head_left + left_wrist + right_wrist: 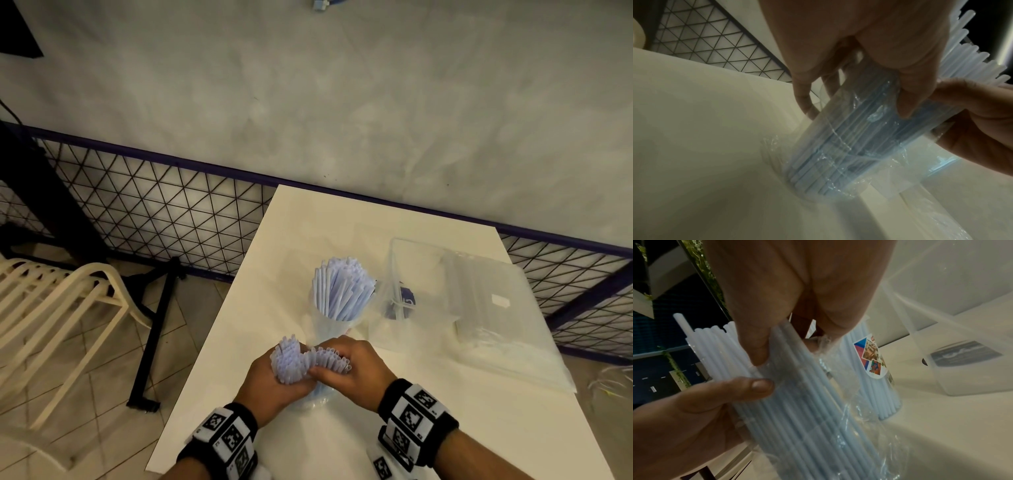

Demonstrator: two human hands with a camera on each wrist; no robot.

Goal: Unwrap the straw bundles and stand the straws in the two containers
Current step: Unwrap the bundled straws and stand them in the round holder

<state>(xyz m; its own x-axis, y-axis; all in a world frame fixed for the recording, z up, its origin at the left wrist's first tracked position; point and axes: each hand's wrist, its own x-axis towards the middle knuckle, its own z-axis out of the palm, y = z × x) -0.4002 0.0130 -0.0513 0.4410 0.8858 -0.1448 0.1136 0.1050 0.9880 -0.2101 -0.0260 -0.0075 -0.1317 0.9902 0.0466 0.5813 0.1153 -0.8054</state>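
A: Why do both hands clasp the straw bundle (301,359)?

B: The left hand (270,380) steadies it upright on the counter (342,219); the right hand (349,366) pinches its wrapper (846,386), likely to peel it. Beyond both hands, 1 filled container (337,325) waits.

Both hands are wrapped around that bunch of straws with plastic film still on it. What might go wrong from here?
The straw bundle already fans out at the top between the left hand and right hand, so straws could spill as the clear wrap comes off. The filled container stands just behind the hands and might get knocked over. Loose wrap could also drag straws along.
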